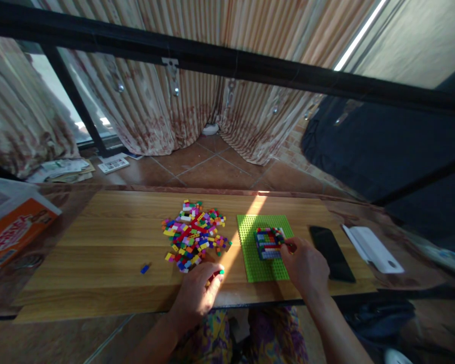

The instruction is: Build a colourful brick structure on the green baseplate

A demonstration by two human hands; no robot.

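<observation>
A green baseplate (252,268) lies on the wooden table, with a block structure of many-coloured toy bricks (267,247) built up in its middle. My right hand (307,265) is at the structure's right side, thumb and fingers pinched together at its edge; whatever they pinch is too small to make out. To the left, my left hand (199,290) rests near the table's front edge with a small green brick (222,272) between thumb and forefinger. Just beyond that hand spreads a pile of loose bricks (195,235) in many colours.
A single blue brick (144,269) lies apart on the left. Right of the baseplate are a black phone (331,253) and a white flat object (375,247). An orange and white package (18,227) stands at the far left. A dark metal bar (212,55) crosses beyond the table.
</observation>
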